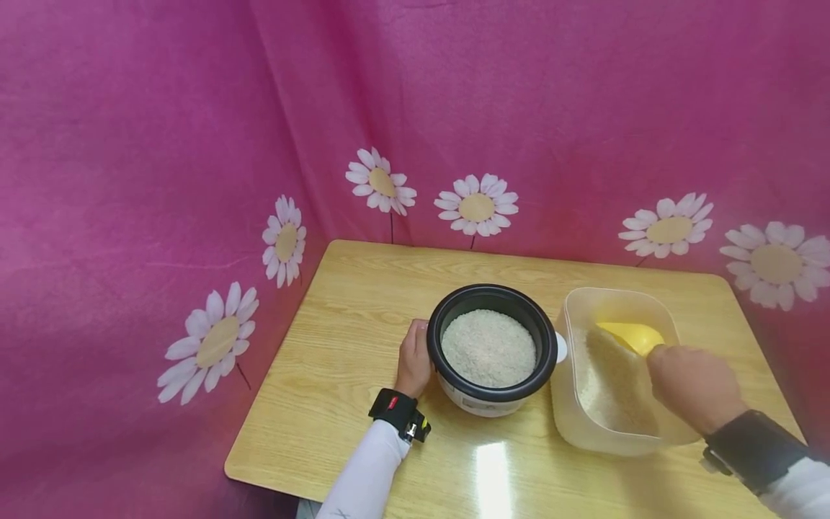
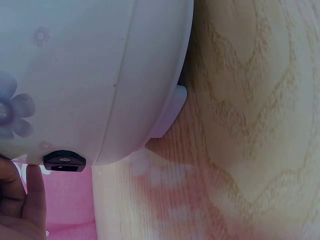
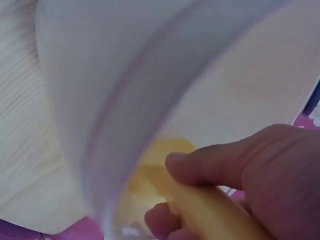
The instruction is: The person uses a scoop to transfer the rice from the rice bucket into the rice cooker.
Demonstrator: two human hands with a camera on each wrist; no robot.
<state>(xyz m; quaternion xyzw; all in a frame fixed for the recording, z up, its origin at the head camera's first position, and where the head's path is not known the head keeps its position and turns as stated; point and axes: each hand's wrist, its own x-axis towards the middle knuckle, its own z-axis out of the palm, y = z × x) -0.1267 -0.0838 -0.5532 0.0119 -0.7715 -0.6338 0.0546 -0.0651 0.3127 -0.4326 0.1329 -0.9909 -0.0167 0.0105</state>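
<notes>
A white rice cooker with a black rim stands on the table, white rice inside it. My left hand holds its left side where the handle would be; the handle itself is hidden. In the left wrist view, fingers of that hand meet the cooker's wall beside a black power socket. With thumb and curled fingers my right hand grips the handle of a yellow scoop. The scoop is inside a translucent bin, above the rice there.
Both vessels stand side by side on a wooden table, the bin to the right and close to the cooker's white right handle. A pink curtain with white flowers hangs behind the table and along its left side.
</notes>
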